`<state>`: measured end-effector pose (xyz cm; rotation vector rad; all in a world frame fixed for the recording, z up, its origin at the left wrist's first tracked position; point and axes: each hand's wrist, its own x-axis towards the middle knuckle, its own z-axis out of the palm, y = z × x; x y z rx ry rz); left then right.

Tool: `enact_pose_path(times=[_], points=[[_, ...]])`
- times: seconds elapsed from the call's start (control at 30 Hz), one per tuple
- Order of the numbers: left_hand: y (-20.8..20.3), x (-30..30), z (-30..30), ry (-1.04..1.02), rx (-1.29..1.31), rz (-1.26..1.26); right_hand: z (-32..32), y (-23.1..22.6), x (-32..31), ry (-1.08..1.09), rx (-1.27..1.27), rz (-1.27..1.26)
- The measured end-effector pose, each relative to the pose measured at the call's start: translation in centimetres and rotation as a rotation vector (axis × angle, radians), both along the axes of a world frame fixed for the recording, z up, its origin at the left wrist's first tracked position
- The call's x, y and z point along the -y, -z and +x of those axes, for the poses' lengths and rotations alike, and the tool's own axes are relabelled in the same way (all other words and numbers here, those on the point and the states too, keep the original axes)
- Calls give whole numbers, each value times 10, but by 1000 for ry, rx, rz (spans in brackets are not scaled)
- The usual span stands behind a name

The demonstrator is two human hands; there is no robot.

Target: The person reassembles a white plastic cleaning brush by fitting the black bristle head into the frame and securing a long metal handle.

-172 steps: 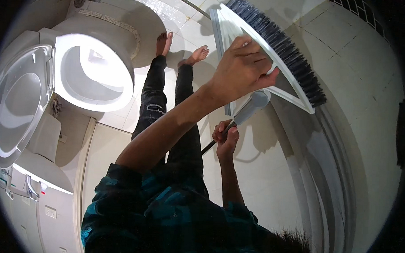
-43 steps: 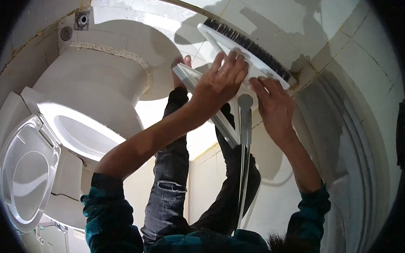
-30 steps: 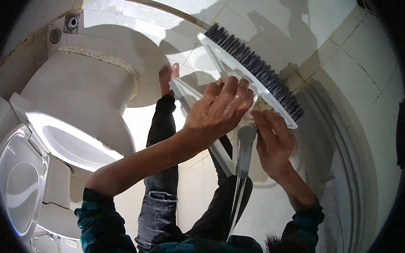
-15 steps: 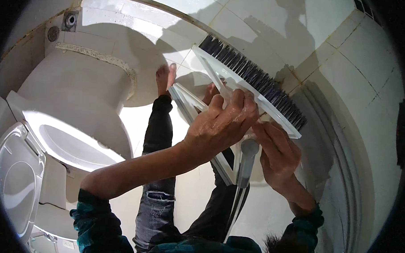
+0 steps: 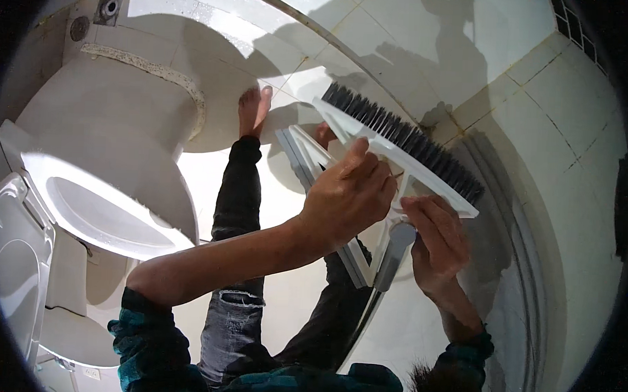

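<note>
A floor scrub brush is held up in front of me, its long row of dark bristles [image 5: 412, 144] set along a white triangular frame [image 5: 435, 195]. A grey blade edge [image 5: 296, 161] runs along the frame's other side, and a grey swivel joint [image 5: 397, 249] leads to a thin pole [image 5: 365, 322] slanting down between my legs. My left hand [image 5: 352, 197] is closed at the middle of the frame, thumb raised; its fingertips are partly hidden. My right hand [image 5: 438, 235] has bent fingers pinching the frame below the right end of the bristles, near the joint.
On the left stands a white toilet [image 5: 113, 196] with its lid [image 5: 14, 268] raised. A floor drain [image 5: 79, 29] and a pipe fitting [image 5: 110, 8] sit at the far left. A raised curved edge [image 5: 292, 15] crosses the pale tiles; grey folded material [image 5: 526, 272] lies at the right.
The brush has shifted slightly right and down with both hands. My left hand has turned, its thumb now pointing up. The right hand's fingers have closed nearer the frame.
</note>
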<state>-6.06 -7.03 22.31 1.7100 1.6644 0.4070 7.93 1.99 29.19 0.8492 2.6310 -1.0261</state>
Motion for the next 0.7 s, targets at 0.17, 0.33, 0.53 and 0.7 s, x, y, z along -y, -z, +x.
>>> enact_pose_path(times=[0.17,0.33,0.53,0.7], points=[[11,2,8,11,140,-70,0,-8,8,-10,212,8],[26,9,25,-31,184,-45,-4,-17,-9,-207,391,-20],[38,14,37,-22,63,62,-11,-20,-9,-448,485,-87],[41,24,39,44,93,37,-8,-12,9,-511,573,-8]])
